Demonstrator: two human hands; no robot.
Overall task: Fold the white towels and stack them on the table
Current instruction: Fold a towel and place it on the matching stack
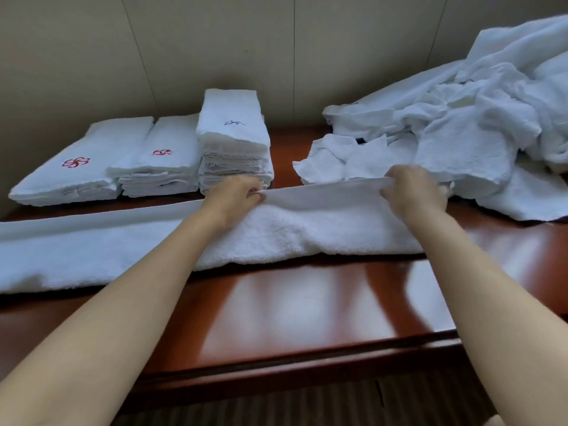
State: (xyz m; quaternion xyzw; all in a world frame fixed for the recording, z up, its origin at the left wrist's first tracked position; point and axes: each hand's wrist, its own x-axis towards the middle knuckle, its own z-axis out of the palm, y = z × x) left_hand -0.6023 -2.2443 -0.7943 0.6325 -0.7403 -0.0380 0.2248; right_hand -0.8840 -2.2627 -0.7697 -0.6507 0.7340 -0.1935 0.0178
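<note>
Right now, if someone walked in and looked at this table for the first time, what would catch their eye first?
Probably the two hands in the middle: the left hand and right hand pinch the far edge of a long white towel spread across the dark wooden table. Next, the three neat folded stacks at the back left, and the big rumpled pile of unfolded towels at the right.

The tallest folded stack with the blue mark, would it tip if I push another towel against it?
Probably. The tallest stack stands narrow and high beside two lower stacks, so a push near its top may topple it. Its soft layers look uneven, so they would likely slide.
</note>
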